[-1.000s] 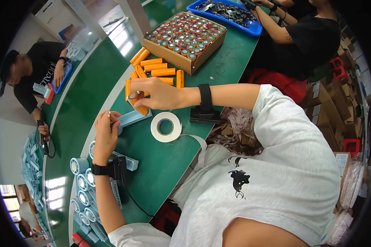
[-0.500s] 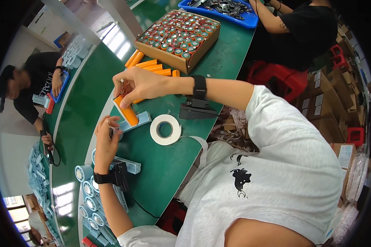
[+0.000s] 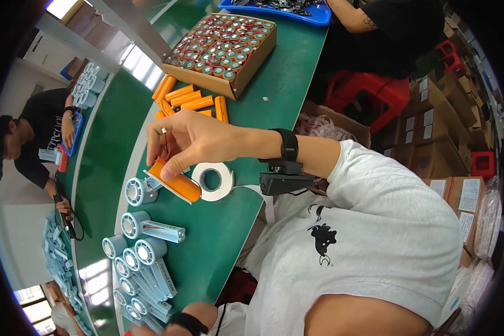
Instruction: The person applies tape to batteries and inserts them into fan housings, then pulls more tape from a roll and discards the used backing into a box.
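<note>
My right hand [image 3: 199, 140] grips an orange cylindrical battery [image 3: 180, 185] between thumb and fingers, holding it tilted above the green table. A pale strip runs along the battery's lower side, and thin red wires rise from its upper end under my fingers. Just behind it lies a light-blue handheld fan [image 3: 139, 192], its handle partly hidden by the battery. A roll of white tape [image 3: 225, 178] lies beside the battery, its loose end trailing toward me. Of my left arm only the forearm [image 3: 200, 315] and a black wrist strap show at the lower edge; the hand is outside the picture.
Several light-blue fans [image 3: 151, 250] lie at the near left. Loose orange batteries [image 3: 197, 103] sit before a cardboard box [image 3: 252, 70] packed with wired batteries. A blue tray [image 3: 313, 15] stands at the back. Two people work nearby, with red stools [image 3: 369, 98] and cartons at right.
My left hand has let go near the battery and dropped out of the lower edge. My right hand still holds the battery, now lower in view; the fan behind it is uncovered.
</note>
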### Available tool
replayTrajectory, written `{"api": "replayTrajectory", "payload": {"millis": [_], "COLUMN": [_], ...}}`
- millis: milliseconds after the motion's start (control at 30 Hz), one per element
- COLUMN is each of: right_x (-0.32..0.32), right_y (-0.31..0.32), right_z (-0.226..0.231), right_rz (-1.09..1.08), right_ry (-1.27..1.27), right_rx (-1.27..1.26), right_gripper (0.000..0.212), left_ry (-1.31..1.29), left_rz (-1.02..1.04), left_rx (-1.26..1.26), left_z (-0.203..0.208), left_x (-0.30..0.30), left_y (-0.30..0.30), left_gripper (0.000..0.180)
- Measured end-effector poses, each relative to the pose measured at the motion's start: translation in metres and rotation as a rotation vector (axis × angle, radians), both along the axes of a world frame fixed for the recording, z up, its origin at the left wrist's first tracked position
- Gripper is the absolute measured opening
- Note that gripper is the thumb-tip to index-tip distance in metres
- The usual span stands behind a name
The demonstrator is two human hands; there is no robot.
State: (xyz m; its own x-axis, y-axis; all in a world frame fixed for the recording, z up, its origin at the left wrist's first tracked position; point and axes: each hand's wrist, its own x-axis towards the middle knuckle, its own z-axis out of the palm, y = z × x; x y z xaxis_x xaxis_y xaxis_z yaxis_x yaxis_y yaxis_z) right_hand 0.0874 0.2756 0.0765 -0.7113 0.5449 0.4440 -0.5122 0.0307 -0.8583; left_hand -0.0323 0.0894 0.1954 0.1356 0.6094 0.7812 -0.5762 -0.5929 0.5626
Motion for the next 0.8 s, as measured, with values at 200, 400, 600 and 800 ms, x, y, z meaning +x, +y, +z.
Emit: {"api": "replayTrajectory", "payload": {"millis": [200, 400, 600, 800], "right_x": [0.003, 0.012, 0.007, -0.004], "right_y": [-0.007, -0.008, -0.006, 0.014], "right_z": [-0.019, -0.031, -0.038, -0.028], "right_rz": [-0.07, -0.093, -0.121, -0.283], "right_ry": [0.096, 0.174, 0.149, 0.081], "right_rx": [-0.142, -0.298, -0.34, -0.054], "right_gripper": [0.025, 0.027, 0.029, 0.026], "left_ry": [-0.412, -0.342, -0.481, -0.568], "left_rz": [-0.225, -0.378, -0.524, -0.534], "left_rx": [-0.046, -0.147, -0.162, -0.149], "left_z": [-0.003, 0.0, -0.008, -0.004], "left_x": [0.015, 0.013, 0.004, 0.012], "left_y": [-0.019, -0.004, 0.01, 0.013], "left_gripper": [0.02, 0.017, 0.017, 0.018]}}
